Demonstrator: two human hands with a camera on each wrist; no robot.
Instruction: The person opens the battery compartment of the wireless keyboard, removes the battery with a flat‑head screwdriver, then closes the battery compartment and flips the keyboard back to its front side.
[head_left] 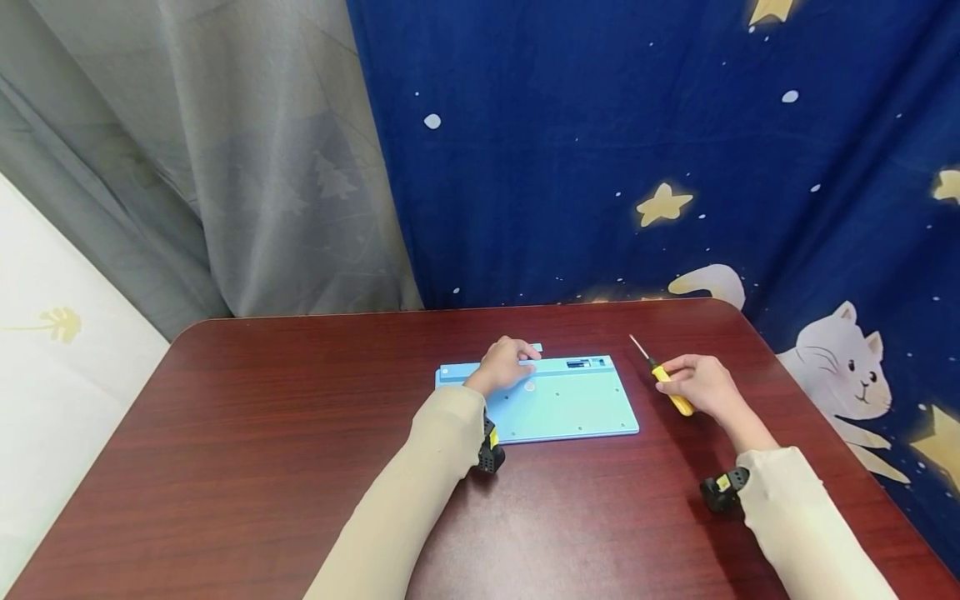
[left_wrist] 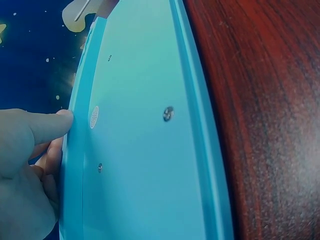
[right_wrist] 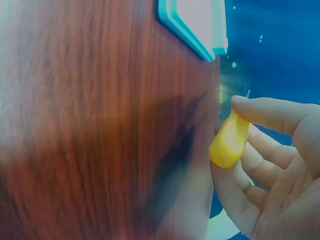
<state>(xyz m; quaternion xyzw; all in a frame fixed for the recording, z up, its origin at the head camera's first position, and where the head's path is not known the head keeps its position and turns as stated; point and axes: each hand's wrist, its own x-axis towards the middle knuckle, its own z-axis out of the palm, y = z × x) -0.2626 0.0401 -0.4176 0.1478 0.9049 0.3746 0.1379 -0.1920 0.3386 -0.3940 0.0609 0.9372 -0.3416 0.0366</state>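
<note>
A light blue keyboard point(head_left: 592, 400) lies face down on the table, screws showing in its back. My left hand point(head_left: 506, 364) grips its far raised edge, thumb on top and fingers behind, as the left wrist view shows. Near those fingertips is a small light blue piece point(head_left: 537, 347); whether they touch it I cannot tell. Towards the right end of that edge, a small compartment point(head_left: 585, 363) lies uncovered, with something dark inside. To the right of the keyboard, my right hand point(head_left: 701, 385) holds a screwdriver point(right_wrist: 230, 142) by its yellow handle, its shaft pointing away and leftward.
The dark red wooden table point(head_left: 247, 450) has rounded far corners. Behind it hang a grey curtain point(head_left: 270, 167) and a blue curtain point(head_left: 540, 167) with stars and a cat. A white patterned surface point(head_left: 52, 400) borders the left side.
</note>
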